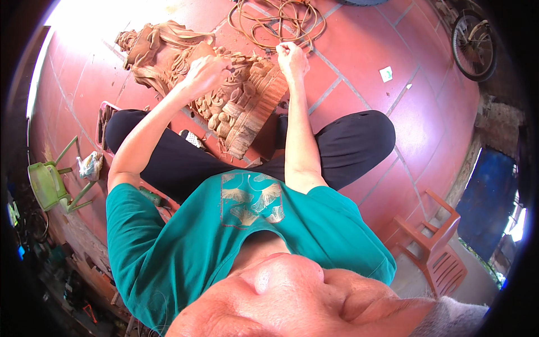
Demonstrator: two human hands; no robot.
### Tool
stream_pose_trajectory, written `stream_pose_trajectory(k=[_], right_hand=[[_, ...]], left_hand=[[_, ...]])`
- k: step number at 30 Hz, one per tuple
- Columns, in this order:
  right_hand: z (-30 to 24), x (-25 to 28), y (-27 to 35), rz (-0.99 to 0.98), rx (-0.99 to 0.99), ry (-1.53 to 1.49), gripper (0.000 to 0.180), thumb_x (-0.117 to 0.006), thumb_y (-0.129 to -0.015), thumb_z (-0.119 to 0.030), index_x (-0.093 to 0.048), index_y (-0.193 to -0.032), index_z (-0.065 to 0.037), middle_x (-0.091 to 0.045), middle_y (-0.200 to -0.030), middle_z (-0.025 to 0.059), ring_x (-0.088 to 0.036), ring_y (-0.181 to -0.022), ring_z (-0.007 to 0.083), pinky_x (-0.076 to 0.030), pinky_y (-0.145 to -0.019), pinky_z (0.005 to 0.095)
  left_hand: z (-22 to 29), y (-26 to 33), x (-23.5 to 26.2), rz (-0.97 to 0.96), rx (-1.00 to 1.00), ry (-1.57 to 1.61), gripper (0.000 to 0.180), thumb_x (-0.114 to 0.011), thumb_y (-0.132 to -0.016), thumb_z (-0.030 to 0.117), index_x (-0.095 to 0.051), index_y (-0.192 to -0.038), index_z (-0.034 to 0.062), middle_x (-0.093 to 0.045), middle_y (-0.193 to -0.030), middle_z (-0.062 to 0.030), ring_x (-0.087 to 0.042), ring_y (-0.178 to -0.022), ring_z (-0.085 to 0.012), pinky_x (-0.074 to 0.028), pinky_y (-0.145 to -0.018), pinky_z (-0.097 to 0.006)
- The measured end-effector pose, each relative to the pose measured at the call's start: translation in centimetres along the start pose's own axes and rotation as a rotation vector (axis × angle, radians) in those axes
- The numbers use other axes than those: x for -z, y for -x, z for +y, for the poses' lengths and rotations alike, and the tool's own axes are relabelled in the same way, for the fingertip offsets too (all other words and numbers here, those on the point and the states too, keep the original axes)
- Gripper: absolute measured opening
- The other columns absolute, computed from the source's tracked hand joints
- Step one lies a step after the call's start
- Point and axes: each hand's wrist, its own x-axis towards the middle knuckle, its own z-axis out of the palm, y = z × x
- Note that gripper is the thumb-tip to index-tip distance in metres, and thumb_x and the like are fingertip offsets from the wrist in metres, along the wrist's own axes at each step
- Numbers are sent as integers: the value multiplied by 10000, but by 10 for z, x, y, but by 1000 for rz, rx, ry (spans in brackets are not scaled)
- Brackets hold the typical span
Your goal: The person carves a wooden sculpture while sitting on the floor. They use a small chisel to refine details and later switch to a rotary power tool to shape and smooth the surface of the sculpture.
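On the red tiled floor (359, 73), between the seated person's crossed legs, lies the wooden carving (224, 84), its relief already deep and detailed, so finishing work seems left; left hand (205, 70) rests on it, grip unclear; right hand (292, 59) has fingers clenched, the tool hidden; a coiled cord (275, 22), green stool (50, 182) and brown plastic chair (435, 247) stand around.

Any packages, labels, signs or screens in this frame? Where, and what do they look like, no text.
Small paper label or scrap: lying on the red floor tiles right of the right hand, squarish, white with a green mark.
Plastic bag or wrapper: far left, on the frame of the green chair, crumpled, clear and whitish.
Printed panel on the shirt: chest of the teal T-shirt, rectangular, pale fan shapes.
No screens or signs visible.
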Motion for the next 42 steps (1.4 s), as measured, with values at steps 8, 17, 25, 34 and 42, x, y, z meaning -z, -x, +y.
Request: stream_pose_trajectory(k=[8, 17, 25, 34, 42], right_hand=[[-3, 2, 4, -3, 14, 1, 185, -669, -879, -343, -720, -957, -183, -746, -918, 55, -694, -926, 289, -520, -801, 442], [-1, 0, 2, 11, 17, 7, 196, -673, -877, -356, -716, -963, -186, -742, -915, 59, -692, -920, 297, -519, -789, 446], [-1, -1, 0, -5, 23, 1, 195, -683, -871, -357, -718, -967, -192, -744, -917, 55, -691, -932, 296, -516, -781, 460], [0, 1, 0, -21, 17, 12, 194, -685, -873, -348, -725, -981, -192, -747, -935, 56, -691, -934, 303, -517, -783, 466], [-5, 4, 3, -34, 8, 36, 196, -685, -873, -343, -723, -980, -183, -748, -940, 52, -698, -923, 294, -523, -780, 452]], left_hand=[[25, -5, 1, -11, -136, -256, 147, -575, -833, 110, -599, -821, -35, -619, -681, -242, -657, -673, -401, -488, -577, -499], [1, 10, -8, 27, 47, 22, 258, -588, -919, 220, -652, -1074, 24, -659, -736, -195, -677, -736, -344, -522, -679, -460], [21, 1, 26, -45, -72, -167, 183, -602, -809, 150, -675, -894, 5, -645, -730, -207, -660, -765, -384, -500, -692, -475], [51, 12, 24, 178, -421, -398, 194, -614, -774, 94, -635, -926, -24, -616, -711, -120, -635, -740, -336, -484, -647, -433], [84, 45, -13, -22, -216, -797, 175, -641, -779, 139, -578, -898, 28, -616, -704, -36, -650, -723, -176, -495, -546, -319]])
